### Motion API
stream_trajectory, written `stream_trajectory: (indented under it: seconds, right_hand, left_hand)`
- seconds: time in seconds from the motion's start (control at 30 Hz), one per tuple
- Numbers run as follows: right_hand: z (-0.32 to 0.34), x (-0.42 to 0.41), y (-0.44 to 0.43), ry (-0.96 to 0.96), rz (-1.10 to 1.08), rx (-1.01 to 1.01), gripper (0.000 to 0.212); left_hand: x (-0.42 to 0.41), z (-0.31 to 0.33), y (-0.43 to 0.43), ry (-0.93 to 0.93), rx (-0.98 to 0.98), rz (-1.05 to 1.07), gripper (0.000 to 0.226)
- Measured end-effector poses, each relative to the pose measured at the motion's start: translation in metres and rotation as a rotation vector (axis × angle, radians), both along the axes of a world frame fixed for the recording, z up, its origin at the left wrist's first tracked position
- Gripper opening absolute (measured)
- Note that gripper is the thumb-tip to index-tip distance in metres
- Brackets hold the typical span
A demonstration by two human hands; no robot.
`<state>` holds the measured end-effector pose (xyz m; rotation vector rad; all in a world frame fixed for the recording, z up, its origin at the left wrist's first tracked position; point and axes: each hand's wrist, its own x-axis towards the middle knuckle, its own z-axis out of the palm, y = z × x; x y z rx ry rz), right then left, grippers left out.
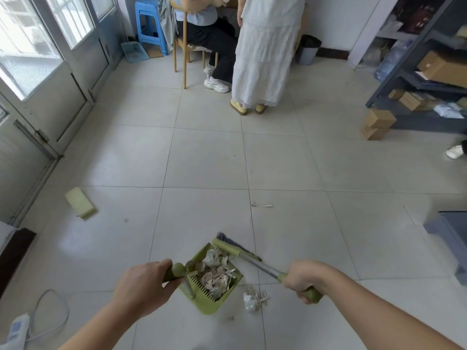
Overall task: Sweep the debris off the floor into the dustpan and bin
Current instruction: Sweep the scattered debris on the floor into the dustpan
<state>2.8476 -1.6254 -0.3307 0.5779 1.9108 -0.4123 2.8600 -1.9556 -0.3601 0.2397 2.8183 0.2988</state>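
The left grip is closed round the dustpan handle, the right grip round the broom, both forearms extended. Debris is heaped in the dustpan; more is scattered just right of it.

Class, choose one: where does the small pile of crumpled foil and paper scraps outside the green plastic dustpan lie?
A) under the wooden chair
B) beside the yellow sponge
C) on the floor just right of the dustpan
C: the pile of crumpled foil and paper scraps lies on the tiled floor right of the green plastic dustpan, near the right hand gripping the green-handled broom.
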Motion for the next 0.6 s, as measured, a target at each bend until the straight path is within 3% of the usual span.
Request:
stream_trajectory:
  seconds: [0.13,0.3,0.6]
  right_hand:
    - [0.021,-0.006,0.008,-0.060,-0.008,-0.061,0.015]
    - [0.037,-0.003,0.030,-0.056,-0.032,-0.097,0.039]
    - [0.057,0.016,0.058,-0.009,-0.191,-0.124,0.034]
  left_hand:
    - [-0.001,0.002,0.005,0.006,-0.010,0.016,0.045]
    - [-0.004,0.000,0.001,0.003,-0.007,0.003,0.046]
    - [0.000,0.004,-0.004,0.034,0.004,-0.028,0.044]
